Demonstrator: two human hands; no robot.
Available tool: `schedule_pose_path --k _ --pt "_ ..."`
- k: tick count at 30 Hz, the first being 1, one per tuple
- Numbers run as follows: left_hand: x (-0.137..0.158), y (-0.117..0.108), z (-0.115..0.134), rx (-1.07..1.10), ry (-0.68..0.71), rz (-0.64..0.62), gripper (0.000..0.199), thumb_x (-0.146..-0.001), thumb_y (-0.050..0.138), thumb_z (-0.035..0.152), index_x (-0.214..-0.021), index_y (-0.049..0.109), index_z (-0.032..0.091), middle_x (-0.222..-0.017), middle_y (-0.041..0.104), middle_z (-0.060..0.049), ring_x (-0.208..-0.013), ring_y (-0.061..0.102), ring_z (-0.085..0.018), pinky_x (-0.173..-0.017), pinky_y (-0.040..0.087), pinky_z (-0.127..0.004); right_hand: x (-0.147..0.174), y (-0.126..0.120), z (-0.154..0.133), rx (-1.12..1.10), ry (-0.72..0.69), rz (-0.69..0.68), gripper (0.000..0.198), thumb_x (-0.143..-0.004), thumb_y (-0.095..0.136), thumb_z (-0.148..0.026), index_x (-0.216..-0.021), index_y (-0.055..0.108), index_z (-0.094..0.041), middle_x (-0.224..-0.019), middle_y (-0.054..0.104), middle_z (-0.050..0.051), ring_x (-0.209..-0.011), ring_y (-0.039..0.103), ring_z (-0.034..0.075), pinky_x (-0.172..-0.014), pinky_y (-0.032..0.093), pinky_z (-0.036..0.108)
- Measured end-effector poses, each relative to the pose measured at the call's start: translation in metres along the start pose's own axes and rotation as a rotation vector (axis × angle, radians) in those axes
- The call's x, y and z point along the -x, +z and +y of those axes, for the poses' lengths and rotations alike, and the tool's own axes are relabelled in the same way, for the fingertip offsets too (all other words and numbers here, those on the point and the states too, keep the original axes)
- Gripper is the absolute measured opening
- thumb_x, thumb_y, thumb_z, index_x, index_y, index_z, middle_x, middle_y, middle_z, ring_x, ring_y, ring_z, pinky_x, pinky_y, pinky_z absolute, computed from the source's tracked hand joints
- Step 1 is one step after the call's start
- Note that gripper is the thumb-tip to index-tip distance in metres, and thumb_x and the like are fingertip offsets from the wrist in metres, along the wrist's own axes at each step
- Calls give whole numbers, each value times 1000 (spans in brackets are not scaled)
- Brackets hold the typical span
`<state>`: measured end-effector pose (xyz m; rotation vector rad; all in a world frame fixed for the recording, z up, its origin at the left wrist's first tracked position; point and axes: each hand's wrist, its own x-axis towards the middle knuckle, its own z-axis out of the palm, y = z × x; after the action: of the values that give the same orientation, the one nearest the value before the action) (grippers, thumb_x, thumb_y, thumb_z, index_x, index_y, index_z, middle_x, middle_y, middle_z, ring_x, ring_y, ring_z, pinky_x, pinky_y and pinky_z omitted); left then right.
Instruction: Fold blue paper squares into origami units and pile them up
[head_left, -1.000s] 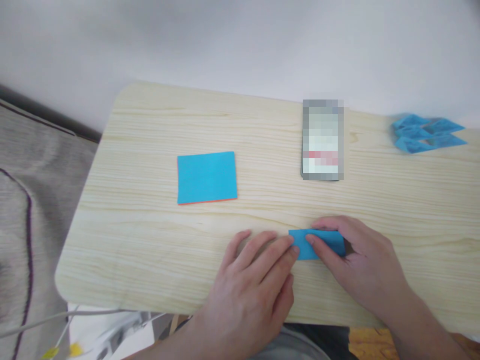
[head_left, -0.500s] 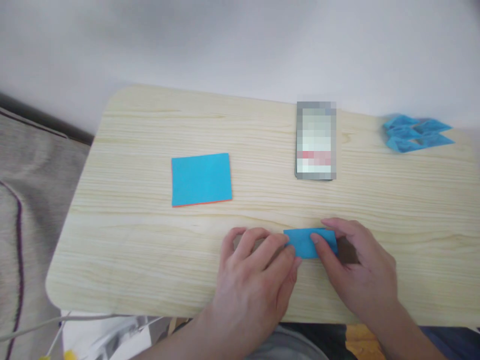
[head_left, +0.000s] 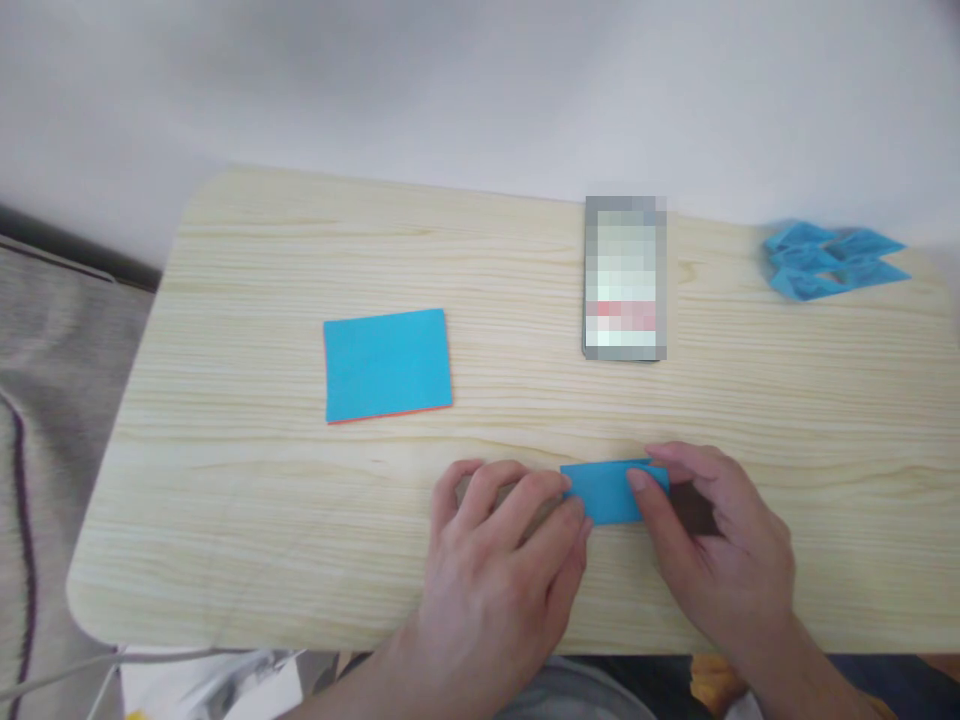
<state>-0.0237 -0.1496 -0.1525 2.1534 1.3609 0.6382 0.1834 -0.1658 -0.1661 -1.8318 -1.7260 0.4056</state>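
Note:
A small folded strip of blue paper (head_left: 609, 497) lies near the table's front edge, between my two hands. My left hand (head_left: 504, 555) has its fingers bent, with the fingertips and thumb closed on the strip's left end. At the other end, my right hand (head_left: 724, 555) pinches the strip, thumb on its face and the other fingers behind the far right corner. The undersides of the paper and part of its left end are hidden. Further left rests a stack of blue paper sheets (head_left: 388, 366) with a thin orange-red edge.
A phone (head_left: 625, 280) with a blurred-out screen lies behind the hands. Several folded blue paper pieces (head_left: 832, 260) sit in a cluster at the far right. The pale wooden table (head_left: 247, 520) meets a white wall (head_left: 465, 90), and a cable (head_left: 60, 678) hangs at the lower left.
The view has shifted slightly, so the table items appear further left. My right thumb has slid slightly toward the strip's far right corner. Both hands keep their hold on the paper.

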Motion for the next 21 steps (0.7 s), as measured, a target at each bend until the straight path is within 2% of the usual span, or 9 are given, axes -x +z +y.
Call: schedule_pose_path --k 7,10,14,21 --pt "-1 0 0 0 5 6 10 -93 71 22 -99 75 28 -108 76 3 -107 57 -22 -102 37 -46 -1 1 1 8 -17 -14 26 -90 72 -21 -116 66 -26 -97 67 1 -87 65 18 -79 52 35" --pt "-1 -1 -1 -8 3 -26 21 -95 69 23 -114 74 30 -112 76 3 -108 57 -21 -104 37 -46 -3 0 1 24 -31 -27 24 -90 72 -21 -113 66 -25 -96 67 1 -87 64 18 -79 52 35" --pt "-1 -1 -2 -52 -2 -83 40 -97 65 28 -137 64 31 -118 74 2 -109 56 -21 -107 34 -46 -4 0 1 24 -39 -38 25 -90 73 -20 -113 66 -25 -94 67 1 -88 63 18 -80 51 35" --pt "-2 0 -1 -76 1 -89 41 -98 64 29 -139 64 30 -117 73 1 -108 55 -21 -109 33 -46 -4 2 0 46 -41 -34 20 -91 71 -21 -110 66 -24 -92 67 1 -87 63 19 -80 50 35"
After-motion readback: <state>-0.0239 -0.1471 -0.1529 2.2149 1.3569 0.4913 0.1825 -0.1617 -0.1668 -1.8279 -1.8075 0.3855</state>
